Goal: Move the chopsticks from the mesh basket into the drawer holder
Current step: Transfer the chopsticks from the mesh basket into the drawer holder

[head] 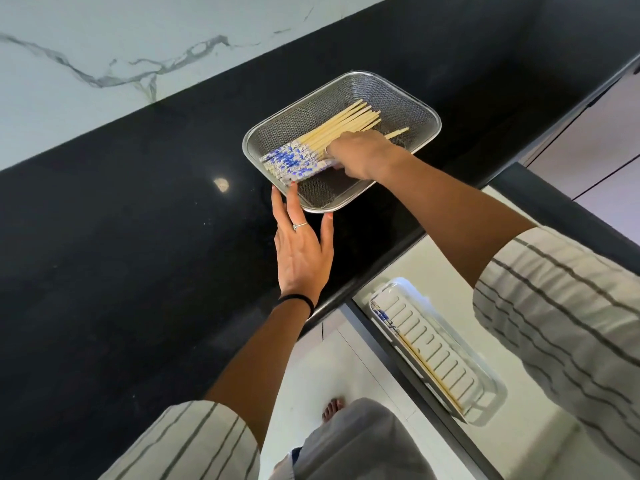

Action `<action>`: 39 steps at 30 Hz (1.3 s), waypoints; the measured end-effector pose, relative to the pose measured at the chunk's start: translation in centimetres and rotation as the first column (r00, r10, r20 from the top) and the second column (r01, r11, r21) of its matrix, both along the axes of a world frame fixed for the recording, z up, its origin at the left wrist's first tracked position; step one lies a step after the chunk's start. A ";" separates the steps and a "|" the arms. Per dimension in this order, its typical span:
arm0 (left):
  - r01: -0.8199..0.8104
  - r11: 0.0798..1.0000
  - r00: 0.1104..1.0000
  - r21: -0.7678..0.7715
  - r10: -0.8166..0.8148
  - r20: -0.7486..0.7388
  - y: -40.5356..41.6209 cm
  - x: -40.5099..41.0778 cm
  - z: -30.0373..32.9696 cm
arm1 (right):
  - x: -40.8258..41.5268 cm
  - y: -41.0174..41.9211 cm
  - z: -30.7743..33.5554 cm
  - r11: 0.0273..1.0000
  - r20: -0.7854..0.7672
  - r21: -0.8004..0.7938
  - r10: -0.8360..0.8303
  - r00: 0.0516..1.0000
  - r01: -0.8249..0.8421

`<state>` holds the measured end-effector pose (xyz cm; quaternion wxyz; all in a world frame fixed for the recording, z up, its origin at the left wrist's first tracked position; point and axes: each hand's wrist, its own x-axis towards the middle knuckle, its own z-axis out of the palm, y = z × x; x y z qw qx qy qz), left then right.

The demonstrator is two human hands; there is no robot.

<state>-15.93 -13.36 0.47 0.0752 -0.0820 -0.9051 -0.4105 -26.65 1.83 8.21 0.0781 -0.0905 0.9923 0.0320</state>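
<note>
A steel mesh basket [412,109] sits on the black counter near its front edge. Inside lie several pale bamboo chopsticks [332,131] with blue-and-white patterned ends. My right hand [360,154] reaches into the basket and its fingers close on chopsticks near their patterned ends. My left hand [301,251] rests open on the counter, fingertips touching the basket's near rim. Below the counter, an open drawer holds a white slotted chopstick holder [446,351] with a few chopsticks along its left side.
The glossy black counter [138,220] spreads to the left, with a white marble wall [104,46] behind it. The drawer's dark front edge [415,382] runs diagonally at lower right. White floor and a bare foot [334,408] show below.
</note>
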 end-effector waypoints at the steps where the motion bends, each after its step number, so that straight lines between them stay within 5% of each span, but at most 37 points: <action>1: -0.001 1.000 1.000 -0.003 0.001 -0.003 0.0 0.0 0.0 | 0.0 0.2 0.2 1.000 -0.022 -0.002 0.021 1.000 -0.022; 14: 0.011 1.000 1.000 -0.014 -0.011 -0.015 -0.1 -0.2 -0.3 | -0.5 0.5 -0.9 0.993 -0.245 -0.014 0.108 0.964 -0.115; 19: 0.007 1.000 1.000 -0.012 -0.007 -0.025 -0.1 -0.1 -0.3 | -1.5 0.6 -1.0 0.996 -0.126 -0.049 0.066 0.990 -0.072; 25: -0.003 1.000 1.000 -0.020 0.002 -0.020 0.0 -0.1 -0.4 | -1.0 1.1 -1.6 0.983 -0.189 -0.052 0.163 0.968 -0.175; 39: 0.002 1.000 1.000 -0.026 -0.003 -0.030 -0.1 -0.1 -0.5 | -1.5 0.5 -0.4 0.995 -0.076 -0.068 0.063 0.995 -0.068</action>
